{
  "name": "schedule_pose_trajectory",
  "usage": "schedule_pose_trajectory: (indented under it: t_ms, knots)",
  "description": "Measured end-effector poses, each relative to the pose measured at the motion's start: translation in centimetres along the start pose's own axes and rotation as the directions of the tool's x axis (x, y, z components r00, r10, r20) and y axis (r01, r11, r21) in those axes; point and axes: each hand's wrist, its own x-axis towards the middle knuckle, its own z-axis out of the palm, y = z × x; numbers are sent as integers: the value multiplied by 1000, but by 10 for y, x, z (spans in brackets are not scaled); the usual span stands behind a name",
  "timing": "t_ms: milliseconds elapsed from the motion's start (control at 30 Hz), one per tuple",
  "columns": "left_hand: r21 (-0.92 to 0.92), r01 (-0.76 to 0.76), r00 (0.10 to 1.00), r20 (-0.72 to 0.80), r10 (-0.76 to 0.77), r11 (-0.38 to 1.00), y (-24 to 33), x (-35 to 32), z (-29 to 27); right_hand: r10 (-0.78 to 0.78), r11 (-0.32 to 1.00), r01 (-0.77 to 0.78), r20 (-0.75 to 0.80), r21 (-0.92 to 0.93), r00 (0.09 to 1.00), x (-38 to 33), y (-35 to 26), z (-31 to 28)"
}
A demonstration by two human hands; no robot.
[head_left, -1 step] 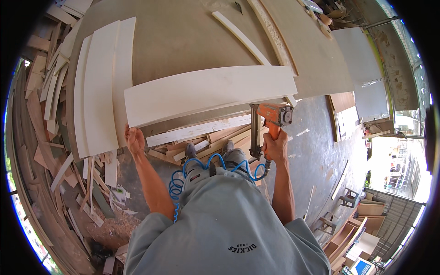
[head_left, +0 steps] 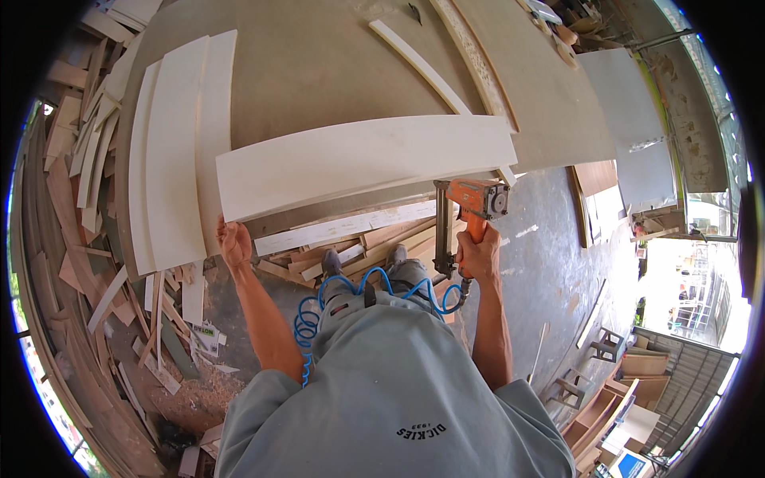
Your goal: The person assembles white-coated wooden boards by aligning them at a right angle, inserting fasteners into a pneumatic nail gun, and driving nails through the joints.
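My left hand [head_left: 233, 243] grips the lower left corner of a long, slightly curved white board [head_left: 366, 163], which stands on its edge along the near side of the brown workbench [head_left: 319, 72]. My right hand [head_left: 478, 255] is shut on the handle of an orange pneumatic nail gun [head_left: 472, 201]. The gun's nose points up at the board's right end, just below its lower edge. A blue coiled air hose [head_left: 343, 291] runs from the gun across my front.
Several curved white boards [head_left: 171, 151] lie flat on the bench's left part, and a thin curved strip [head_left: 422, 68] lies further back. Scrap timber [head_left: 351, 239] is piled under the bench, offcuts [head_left: 80, 199] litter the left. Stools [head_left: 610, 346] stand on the concrete floor at right.
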Motion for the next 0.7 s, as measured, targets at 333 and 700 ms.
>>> schedule_pose_trajectory:
  t_ms: [333, 700]
  knots:
    - [-15, 37, 999, 15, -37, 999, 2, 1, -6, -85, 996, 85, 21, -5, 996, 17, -10, -1]
    - [14, 32, 999, 18, -32, 999, 0, 0, -17, -60, 998, 61, 64, -16, 996, 18, -14, 0]
